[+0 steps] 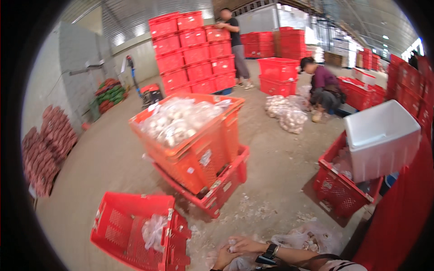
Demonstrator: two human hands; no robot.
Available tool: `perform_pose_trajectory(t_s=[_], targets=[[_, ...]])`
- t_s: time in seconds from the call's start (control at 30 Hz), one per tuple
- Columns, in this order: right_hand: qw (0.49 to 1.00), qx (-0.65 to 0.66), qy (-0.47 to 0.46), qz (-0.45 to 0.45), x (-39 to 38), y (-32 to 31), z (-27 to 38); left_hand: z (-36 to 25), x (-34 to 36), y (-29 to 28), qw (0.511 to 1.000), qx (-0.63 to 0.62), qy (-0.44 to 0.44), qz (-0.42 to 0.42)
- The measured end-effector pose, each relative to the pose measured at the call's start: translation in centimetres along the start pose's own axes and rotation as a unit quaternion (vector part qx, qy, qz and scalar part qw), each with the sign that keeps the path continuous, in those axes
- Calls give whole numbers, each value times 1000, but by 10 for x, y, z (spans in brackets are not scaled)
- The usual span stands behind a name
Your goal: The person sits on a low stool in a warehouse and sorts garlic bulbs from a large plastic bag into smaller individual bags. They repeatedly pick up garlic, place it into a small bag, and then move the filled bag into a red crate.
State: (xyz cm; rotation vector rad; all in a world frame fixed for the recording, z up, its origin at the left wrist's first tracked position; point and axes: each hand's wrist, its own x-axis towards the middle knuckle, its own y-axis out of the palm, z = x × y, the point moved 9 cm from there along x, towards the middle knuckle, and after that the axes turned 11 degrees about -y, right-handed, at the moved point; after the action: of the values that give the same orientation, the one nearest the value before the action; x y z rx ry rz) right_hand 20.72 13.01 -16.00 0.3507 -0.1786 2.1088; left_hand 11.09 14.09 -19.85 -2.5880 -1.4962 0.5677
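My left hand [223, 258] and my right hand [250, 245] are close together at the bottom edge, fingers curled around a small pale garlic bulb [232, 243]. Blur and the fingers hide most of the bulb. Under the hands lies a clear plastic bag [241, 264]. Beside my right wrist, which wears a dark watch, a second clear bag [312, 239] holds pale, partly peeled-looking pieces. To the left, a tipped red crate [118, 226] has a crumpled clear bag [154, 231] inside.
Ahead, an orange crate [190, 162] heaped with bagged garlic [174, 119] sits in a red crate [226, 185]. A white foam box [384, 140] rests on a red crate [337, 189] at right. One person [323, 86] crouches by garlic bags [287, 113]; another stands by stacked crates [194, 54].
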Motion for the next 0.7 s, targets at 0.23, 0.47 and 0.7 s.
perform_pose_trajectory(t_s=[0.23, 0.47, 0.7], targets=[[992, -48, 114, 1, -16, -25, -28, -72, -40, 18, 986, -160, -19, 51], [963, 137, 224, -58, -46, 16, -74, -57, -49, 6, 989, -136, -52, -16], [942, -329, -27, -61, -24, -1, -73, -38, -43, 5, 994, 21, 56, -91]])
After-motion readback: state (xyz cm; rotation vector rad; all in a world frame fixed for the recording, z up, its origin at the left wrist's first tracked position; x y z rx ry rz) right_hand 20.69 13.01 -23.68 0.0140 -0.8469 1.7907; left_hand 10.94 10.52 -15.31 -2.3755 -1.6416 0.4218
